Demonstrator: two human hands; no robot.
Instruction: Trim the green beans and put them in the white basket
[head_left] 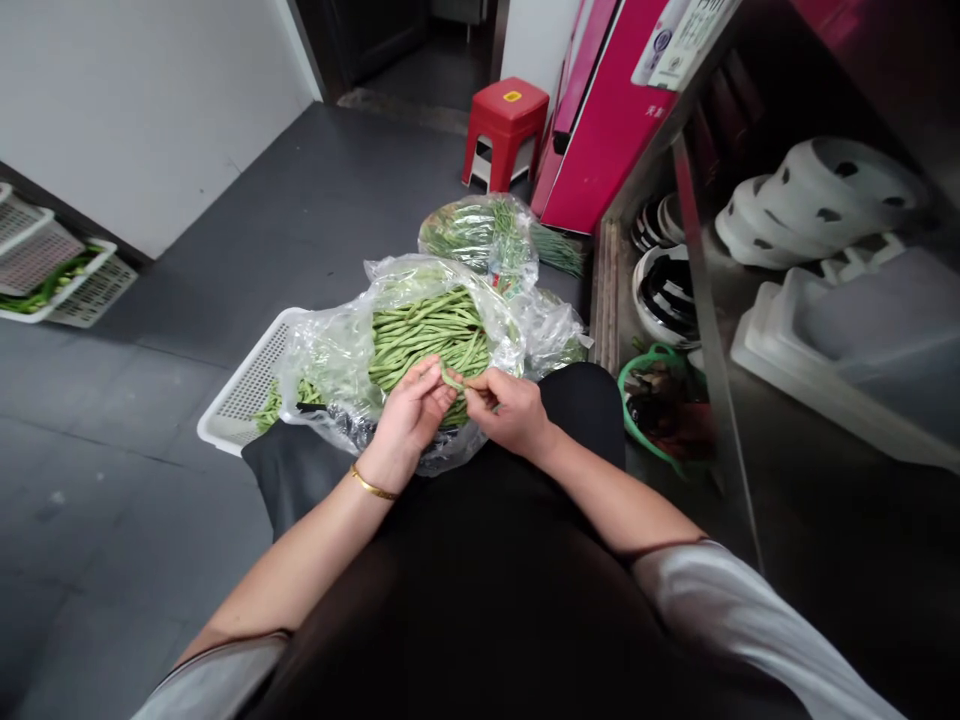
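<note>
Between my two hands is a green bean (452,379), held over an opened clear plastic bag (330,345). My left hand (415,405) pinches one end between thumb and fingers, and a gold bracelet circles that wrist. At the other end, my right hand (510,408) grips the bean with thumb and curled forefinger. Many long green beans (427,335) lie in the bag just beyond my fingers. To the left, a white perforated basket (238,400) holds short bean pieces (298,398), partly covered by the bag's edge.
Behind the bag lies another plastic bag of greens (476,232). A red stool (506,125) stands near a pink cabinet (600,120). At right are a green basket (628,425) and a metal shelf with white containers (817,205). White crates (94,290) sit far left.
</note>
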